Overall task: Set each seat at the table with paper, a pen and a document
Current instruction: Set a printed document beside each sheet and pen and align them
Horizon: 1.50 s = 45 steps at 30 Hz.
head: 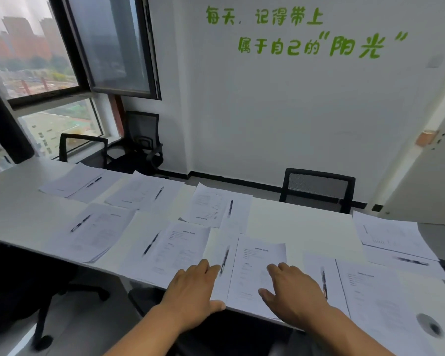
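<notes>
While the slim black pen (225,260) lies lengthwise on the blank white sheet (220,255) by the near edge of the pale smooth table (16,201), the left hand (194,291) rests flat, fingers straight, fingertips just beside it; the right hand (290,291) lies spread, gripping nothing, on the printed white document (257,268), so left's nearer.

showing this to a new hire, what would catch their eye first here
First, the two hands: the left hand and right hand rest flat on the paper set nearest the camera, either side of a pen. Next, the white table covered with similar sets of sheets and pens. Above, green lettering runs across the white wall, and a black mesh chair stands at the far side.
</notes>
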Tool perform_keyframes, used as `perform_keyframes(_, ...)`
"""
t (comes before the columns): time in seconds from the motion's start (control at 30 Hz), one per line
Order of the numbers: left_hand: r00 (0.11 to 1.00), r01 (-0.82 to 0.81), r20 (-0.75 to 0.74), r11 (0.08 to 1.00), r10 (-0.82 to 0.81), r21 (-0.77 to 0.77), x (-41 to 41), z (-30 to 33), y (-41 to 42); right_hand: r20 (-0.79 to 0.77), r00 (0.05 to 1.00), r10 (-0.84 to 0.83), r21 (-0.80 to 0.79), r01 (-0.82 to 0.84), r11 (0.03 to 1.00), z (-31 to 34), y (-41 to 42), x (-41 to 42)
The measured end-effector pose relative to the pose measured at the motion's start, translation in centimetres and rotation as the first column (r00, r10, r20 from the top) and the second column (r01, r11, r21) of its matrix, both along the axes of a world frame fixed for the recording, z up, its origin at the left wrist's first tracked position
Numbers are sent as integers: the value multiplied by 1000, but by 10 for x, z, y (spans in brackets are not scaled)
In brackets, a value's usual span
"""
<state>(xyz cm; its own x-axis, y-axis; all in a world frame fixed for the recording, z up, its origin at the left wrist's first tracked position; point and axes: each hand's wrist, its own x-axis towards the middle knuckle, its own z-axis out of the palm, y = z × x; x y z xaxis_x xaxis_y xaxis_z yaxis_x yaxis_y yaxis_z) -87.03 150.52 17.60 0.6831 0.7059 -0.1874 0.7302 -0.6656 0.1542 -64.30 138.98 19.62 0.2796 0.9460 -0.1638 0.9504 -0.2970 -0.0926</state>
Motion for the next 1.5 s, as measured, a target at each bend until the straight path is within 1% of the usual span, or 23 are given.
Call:
perform_keyframes(0.13,999,38,-34,999,-39,-27,17,-17,22,-22,999,-30,-19,30,999,-17,18,12)
perform_keyframes(0.33,988,68,-131,995,-78,-79,42,-41,62,-88,994,-69,-38,66,997,-55,54,43)
perform_keyframes(0.47,975,80,-197,990,-103,-120,52,-61,85,-134,988,-79,-106,65,992,-88,72,57)
perform_keyframes(0.57,968,89,-221,984,-123,-154,57,-77,94,-159,984,-84,-155,59,986,-108,80,62)
perform_keyframes(0.7,959,107,-237,973,-156,-206,63,-98,103,-182,977,-111,-208,72,975,-130,84,66)
perform_keyframes(0.87,942,173,-244,955,-232,-241,70,-122,119,-178,971,-159,-259,109,960,-150,91,69)
perform_keyframes(1.23,889,331,-227,901,-398,-281,77,-181,168,-116,939,-325,-341,269,901,-191,101,60)
perform_keyframes(1.37,881,352,-220,892,-418,-284,78,-192,177,-114,930,-350,-340,294,893,-200,102,58)
perform_keyframes(1.5,887,335,-220,893,-406,-301,79,-199,182,-122,937,-327,-324,274,905,-210,105,60)
